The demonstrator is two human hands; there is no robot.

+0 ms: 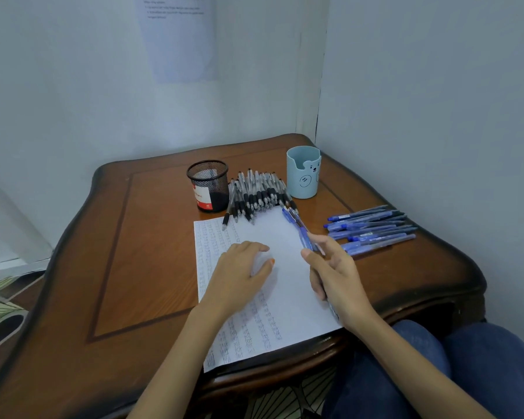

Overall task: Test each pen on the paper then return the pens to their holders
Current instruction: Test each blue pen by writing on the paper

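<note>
Head view: left hand [242, 267] lies flat, pinning the white scribbled paper sheet [285, 234], while right hand [333, 273] grips several blue plastic pens [297, 226], best tried singly on its bare patch.

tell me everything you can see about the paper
The paper is one white sheet lying flat and slightly turned on the table, its near edge reaching the table's front edge. Columns of small blue scribbles fill its left side and lower part; the far right area is blank. The left hand rests on it. Tips of black pens overlap its far edge. The right hand, gripping blue pens, is over its right edge.
</note>
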